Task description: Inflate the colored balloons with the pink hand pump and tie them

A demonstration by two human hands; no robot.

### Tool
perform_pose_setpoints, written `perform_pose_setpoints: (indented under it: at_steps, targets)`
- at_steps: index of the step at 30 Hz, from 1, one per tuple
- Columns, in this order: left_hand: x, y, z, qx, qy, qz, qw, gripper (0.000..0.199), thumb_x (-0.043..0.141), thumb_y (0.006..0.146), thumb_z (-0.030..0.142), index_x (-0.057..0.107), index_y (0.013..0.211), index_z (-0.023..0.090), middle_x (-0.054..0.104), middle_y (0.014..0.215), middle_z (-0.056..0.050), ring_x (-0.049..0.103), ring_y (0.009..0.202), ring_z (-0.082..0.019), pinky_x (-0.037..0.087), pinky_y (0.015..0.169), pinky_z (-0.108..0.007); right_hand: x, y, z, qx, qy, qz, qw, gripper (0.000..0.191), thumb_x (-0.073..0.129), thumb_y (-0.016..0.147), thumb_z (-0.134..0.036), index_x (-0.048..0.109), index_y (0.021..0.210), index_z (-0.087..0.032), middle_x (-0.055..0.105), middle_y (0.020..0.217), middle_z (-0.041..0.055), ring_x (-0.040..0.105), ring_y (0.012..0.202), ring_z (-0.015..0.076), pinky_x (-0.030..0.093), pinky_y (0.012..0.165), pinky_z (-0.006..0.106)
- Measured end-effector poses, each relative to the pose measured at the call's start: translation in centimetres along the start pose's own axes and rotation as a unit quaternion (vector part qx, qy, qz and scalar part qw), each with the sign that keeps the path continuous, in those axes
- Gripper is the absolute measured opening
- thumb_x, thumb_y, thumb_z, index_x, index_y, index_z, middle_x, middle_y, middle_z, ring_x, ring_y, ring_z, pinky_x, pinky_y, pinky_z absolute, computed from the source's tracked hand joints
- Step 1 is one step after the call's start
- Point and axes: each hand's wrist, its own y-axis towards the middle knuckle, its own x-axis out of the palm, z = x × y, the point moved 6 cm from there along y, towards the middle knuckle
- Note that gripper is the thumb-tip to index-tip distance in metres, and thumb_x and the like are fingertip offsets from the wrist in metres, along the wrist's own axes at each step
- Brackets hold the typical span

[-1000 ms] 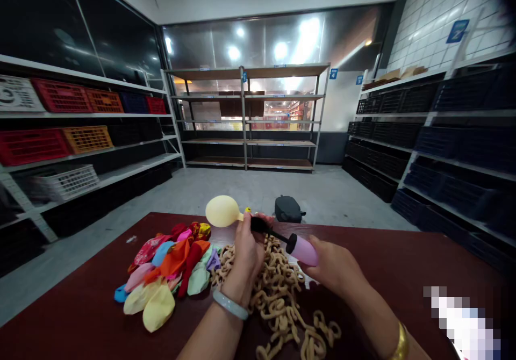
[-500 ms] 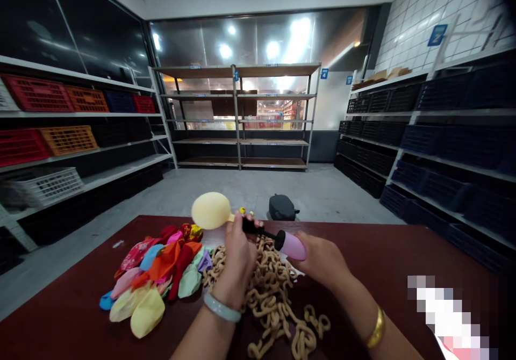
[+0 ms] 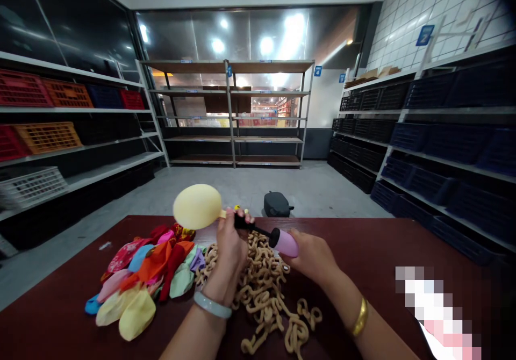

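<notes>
A pale yellow balloon (image 3: 197, 206), partly inflated, sits on the nozzle end of a black and pink balloon pump (image 3: 287, 243). My left hand (image 3: 231, 236) is closed around the pump's black end, close to the balloon's neck. My right hand (image 3: 312, 255) grips the pink barrel, and a stretch of black rod shows between the two hands. Beneath them lies a heap of tan, rope-like loops (image 3: 264, 295), whose kind I cannot make out. Left of the heap are several flat balloons (image 3: 157, 263) in red, orange, yellow, green and blue.
The dark red table (image 3: 355, 295) bears everything, with a blurred, pixelated sheet (image 3: 437, 311) at its right. Beyond its far edge a dark grey bag (image 3: 277, 204) rests on the floor. Shelves with crates (image 3: 48, 137) line both sides, and a metal rack (image 3: 231, 113) stands behind.
The balloon looks larger than before. Both hands, pump and balloon appear further left, as the whole view has shifted slightly.
</notes>
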Motion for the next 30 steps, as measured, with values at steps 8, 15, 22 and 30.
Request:
perform_pose_setpoints:
  at_steps: [8, 15, 22, 30]
  targets:
    - [1.0, -2.9, -3.7, -0.038, 0.011, 0.013, 0.999, 0.025, 0.068, 0.081, 0.033, 0.047, 0.078, 0.019, 0.051, 0.07, 0.002, 0.051, 0.058, -0.011, 0.045, 0.059, -0.027, -0.3, -0.3, -1.5, 0.008, 0.004, 0.002, 1.0, 0.032, 0.062, 0.078, -0.05, 0.057, 0.098, -0.026, 0.072, 0.083, 0.0042, 0.069, 0.074, 0.0262, 0.034, 0.056, 0.029]
    - [-0.2, 0.1, 1.7, 0.04, 0.032, 0.027, 0.998, 0.028, 0.069, 0.08, 0.033, 0.046, 0.075, 0.019, 0.052, 0.066, 0.002, 0.052, 0.054, -0.012, 0.043, 0.052, -0.027, -0.2, -0.1, -1.2, -0.014, 0.035, -0.009, 0.999, 0.036, 0.058, 0.08, -0.058, 0.059, 0.099, -0.027, 0.073, 0.087, 0.0023, 0.069, 0.078, 0.0247, 0.037, 0.06, 0.028]
    - [-1.9, 2.5, 6.5, 0.086, 0.027, 0.04, 0.995, 0.03, 0.072, 0.078, 0.036, 0.047, 0.076, 0.02, 0.053, 0.065, 0.003, 0.052, 0.053, -0.012, 0.043, 0.053, -0.027, 0.2, 0.2, 1.1, -0.042, 0.059, -0.008, 0.997, 0.037, 0.064, 0.076, -0.052, 0.061, 0.103, -0.028, 0.073, 0.092, 0.0016, 0.069, 0.079, 0.0235, 0.036, 0.061, 0.028]
    - [-0.8, 0.2, -0.2, 0.005, 0.01, 0.021, 1.0, 0.031, 0.073, 0.078, 0.037, 0.047, 0.077, 0.019, 0.053, 0.068, 0.002, 0.052, 0.057, -0.012, 0.045, 0.057, -0.028, -0.1, -0.1, 0.4, -0.017, 0.01, -0.016, 1.0, 0.032, 0.064, 0.076, -0.051, 0.059, 0.095, -0.025, 0.072, 0.083, 0.0031, 0.068, 0.074, 0.0237, 0.031, 0.057, 0.028]
